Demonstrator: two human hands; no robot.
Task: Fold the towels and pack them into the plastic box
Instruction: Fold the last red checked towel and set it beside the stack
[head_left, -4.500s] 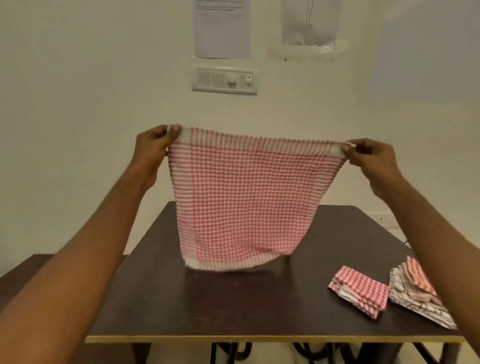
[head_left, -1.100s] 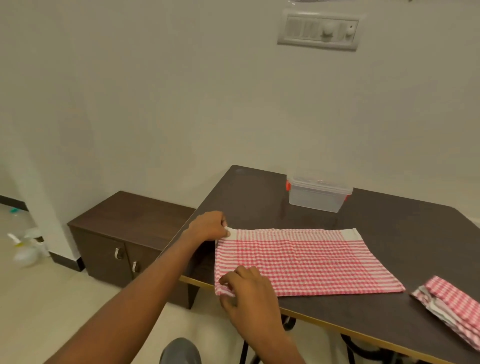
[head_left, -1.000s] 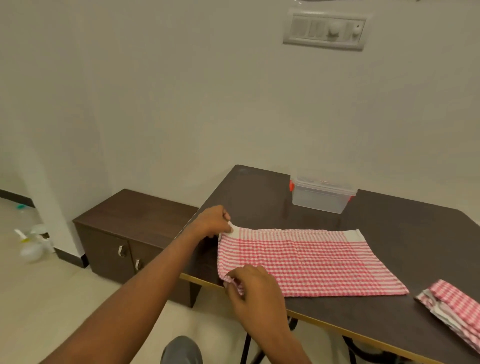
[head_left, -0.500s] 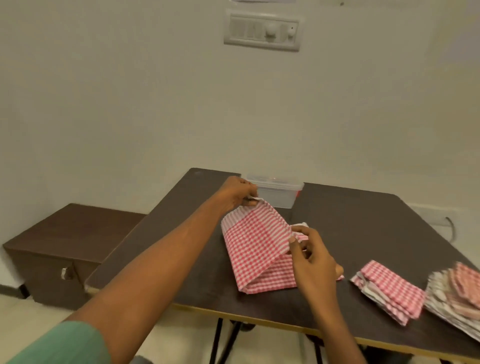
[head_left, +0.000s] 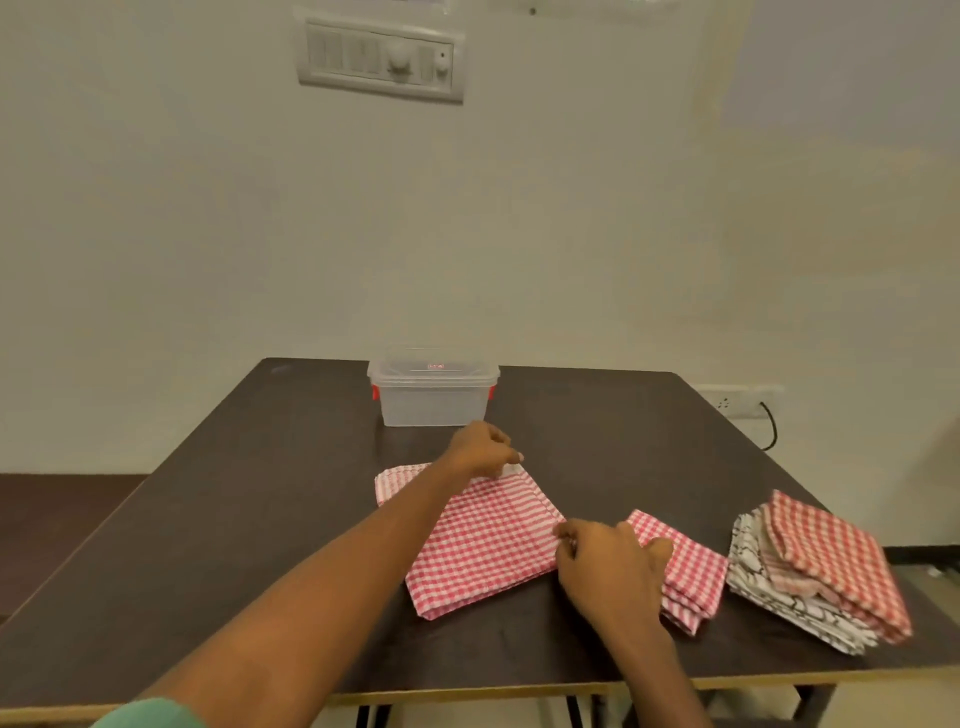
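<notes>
Towel: our red-checked towel (head_left: 483, 540) lies half-folded at desk (head_left: 260, 493) centre.
Fingers: left hand (head_left: 480, 449) pinches the 12 o'clock corner; right hand (head_left: 608, 564) pinches the 3 o'clock edge.
Technique: we should align edges, then press the crease flat.
Box: lidded plastic box (head_left: 432, 387) at 12 o'clock.

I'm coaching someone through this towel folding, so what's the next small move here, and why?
Probably fold the red checked towel in half once more. It lies flat on the table, with the left hand at its far corner and the right hand at its near edge, yet it looks larger than the folded towel beside it, and wider than the lidded plastic box.
</notes>
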